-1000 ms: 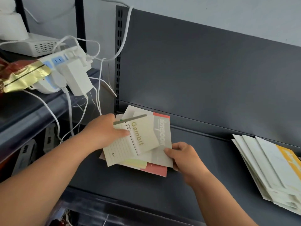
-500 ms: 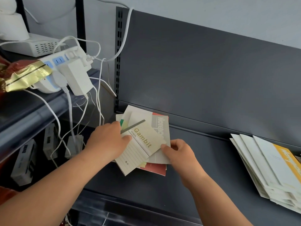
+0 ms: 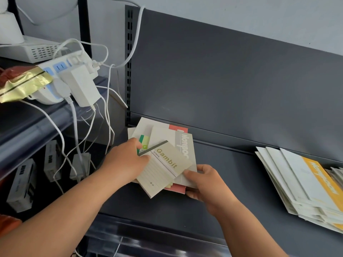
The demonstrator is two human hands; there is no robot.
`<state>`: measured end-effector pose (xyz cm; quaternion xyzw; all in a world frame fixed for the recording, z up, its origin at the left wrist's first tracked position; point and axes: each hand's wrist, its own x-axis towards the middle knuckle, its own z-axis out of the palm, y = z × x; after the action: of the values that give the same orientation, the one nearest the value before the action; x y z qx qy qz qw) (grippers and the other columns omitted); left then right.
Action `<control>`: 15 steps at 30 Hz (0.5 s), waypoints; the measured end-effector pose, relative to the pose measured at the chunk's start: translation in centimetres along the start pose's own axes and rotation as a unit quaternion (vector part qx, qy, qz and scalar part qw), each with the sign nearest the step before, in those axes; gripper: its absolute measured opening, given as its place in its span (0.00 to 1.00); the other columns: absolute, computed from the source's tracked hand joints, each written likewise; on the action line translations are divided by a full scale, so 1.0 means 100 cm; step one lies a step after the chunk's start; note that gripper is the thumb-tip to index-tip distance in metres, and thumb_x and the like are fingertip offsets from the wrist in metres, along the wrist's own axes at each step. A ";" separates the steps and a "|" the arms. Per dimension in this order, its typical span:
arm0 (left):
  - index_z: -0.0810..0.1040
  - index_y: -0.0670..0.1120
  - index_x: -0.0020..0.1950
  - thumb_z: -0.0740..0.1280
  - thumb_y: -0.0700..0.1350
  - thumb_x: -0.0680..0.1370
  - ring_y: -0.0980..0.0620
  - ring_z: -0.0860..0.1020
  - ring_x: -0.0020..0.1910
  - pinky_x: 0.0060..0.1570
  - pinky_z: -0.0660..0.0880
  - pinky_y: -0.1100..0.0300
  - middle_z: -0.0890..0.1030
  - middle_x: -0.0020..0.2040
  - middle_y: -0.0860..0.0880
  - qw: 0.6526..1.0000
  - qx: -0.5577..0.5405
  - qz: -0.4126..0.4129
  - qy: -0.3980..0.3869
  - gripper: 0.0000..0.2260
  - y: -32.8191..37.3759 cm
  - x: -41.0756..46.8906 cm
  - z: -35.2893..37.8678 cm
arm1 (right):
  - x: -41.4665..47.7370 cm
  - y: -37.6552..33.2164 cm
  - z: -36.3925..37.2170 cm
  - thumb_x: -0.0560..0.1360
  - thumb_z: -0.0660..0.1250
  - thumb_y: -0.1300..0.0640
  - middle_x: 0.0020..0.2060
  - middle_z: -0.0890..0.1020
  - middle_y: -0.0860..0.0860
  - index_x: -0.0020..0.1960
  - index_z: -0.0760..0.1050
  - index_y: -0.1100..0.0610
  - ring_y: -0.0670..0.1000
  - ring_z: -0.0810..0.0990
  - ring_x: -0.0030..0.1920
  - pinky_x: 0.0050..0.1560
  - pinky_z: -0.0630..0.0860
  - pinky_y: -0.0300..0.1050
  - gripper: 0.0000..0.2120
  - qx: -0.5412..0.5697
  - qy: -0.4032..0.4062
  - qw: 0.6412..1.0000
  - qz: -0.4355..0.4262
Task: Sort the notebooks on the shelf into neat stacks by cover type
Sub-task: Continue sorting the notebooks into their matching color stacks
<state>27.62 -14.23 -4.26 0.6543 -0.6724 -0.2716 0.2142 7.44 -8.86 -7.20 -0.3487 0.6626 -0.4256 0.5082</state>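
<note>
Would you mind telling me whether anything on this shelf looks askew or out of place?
The Gambit notebook, gripped by the left hand, sits twisted across the mixed pile that the right hand pinches. The right-side stack is fanned, not squared.

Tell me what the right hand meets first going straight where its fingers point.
Likely the Gambit notebook: the right hand, gripping the grey notebook by its corner, points up-left at its near edge.
</note>
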 end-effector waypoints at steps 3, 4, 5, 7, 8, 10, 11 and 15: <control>0.69 0.54 0.64 0.63 0.51 0.77 0.53 0.77 0.51 0.37 0.76 0.62 0.77 0.58 0.54 0.999 -0.008 0.022 -0.023 0.15 0.001 -0.005 0.006 | 0.001 0.003 -0.006 0.76 0.70 0.55 0.53 0.83 0.53 0.60 0.73 0.55 0.53 0.84 0.51 0.36 0.80 0.42 0.14 0.043 0.015 0.999 0.028; 0.69 0.54 0.64 0.63 0.50 0.77 0.54 0.77 0.51 0.37 0.76 0.63 0.77 0.58 0.56 0.999 -0.018 0.029 -0.034 0.15 0.004 -0.007 0.008 | 0.001 0.004 -0.009 0.76 0.70 0.55 0.54 0.83 0.54 0.60 0.73 0.56 0.54 0.83 0.52 0.36 0.80 0.43 0.14 0.061 0.022 0.997 0.037; 0.69 0.55 0.64 0.63 0.49 0.77 0.56 0.76 0.50 0.36 0.75 0.65 0.76 0.57 0.58 0.998 -0.029 0.037 -0.046 0.15 0.007 -0.009 0.011 | 0.001 0.004 -0.011 0.76 0.70 0.55 0.54 0.83 0.54 0.59 0.73 0.57 0.54 0.83 0.52 0.35 0.80 0.43 0.14 0.081 0.028 0.995 0.048; 0.69 0.54 0.64 0.63 0.48 0.78 0.58 0.76 0.49 0.35 0.74 0.67 0.74 0.56 0.60 0.993 -0.068 0.048 -0.083 0.15 0.014 -0.014 0.015 | -0.001 0.003 -0.015 0.76 0.71 0.56 0.51 0.84 0.56 0.57 0.75 0.59 0.54 0.83 0.49 0.32 0.78 0.42 0.13 0.121 0.036 0.989 0.073; 0.69 0.55 0.63 0.63 0.47 0.78 0.59 0.77 0.50 0.37 0.76 0.66 0.75 0.56 0.60 0.990 -0.087 0.054 -0.100 0.14 0.017 -0.015 0.018 | -0.002 0.003 -0.018 0.75 0.71 0.56 0.49 0.85 0.56 0.56 0.75 0.59 0.53 0.83 0.46 0.30 0.77 0.41 0.12 0.134 0.038 0.986 0.087; 0.70 0.55 0.61 0.64 0.47 0.78 0.58 0.78 0.51 0.44 0.79 0.61 0.77 0.55 0.60 0.986 -0.100 0.063 -0.117 0.12 0.022 -0.016 0.023 | -0.006 0.002 -0.022 0.75 0.71 0.58 0.44 0.86 0.54 0.52 0.76 0.59 0.51 0.82 0.40 0.28 0.74 0.40 0.08 0.145 0.035 0.983 0.102; 0.70 0.55 0.59 0.64 0.47 0.78 0.58 0.78 0.51 0.46 0.80 0.59 0.77 0.54 0.60 0.985 -0.106 0.064 -0.122 0.11 0.024 -0.017 0.024 | -0.008 0.002 -0.024 0.75 0.70 0.59 0.42 0.87 0.54 0.51 0.76 0.58 0.51 0.82 0.39 0.29 0.74 0.39 0.06 0.149 0.032 0.983 0.102; 0.72 0.55 0.57 0.65 0.46 0.77 0.58 0.77 0.49 0.47 0.78 0.57 0.78 0.51 0.60 0.975 -0.169 0.047 -0.135 0.10 0.037 -0.017 0.030 | -0.015 0.004 -0.032 0.77 0.66 0.64 0.44 0.87 0.55 0.54 0.75 0.59 0.56 0.86 0.45 0.43 0.83 0.53 0.07 0.201 0.031 0.977 0.059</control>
<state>23.00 -12.29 -4.04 0.5334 -0.6695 -0.4569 0.2416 4.69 -6.69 -6.59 -0.1861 0.5982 -0.5299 0.5716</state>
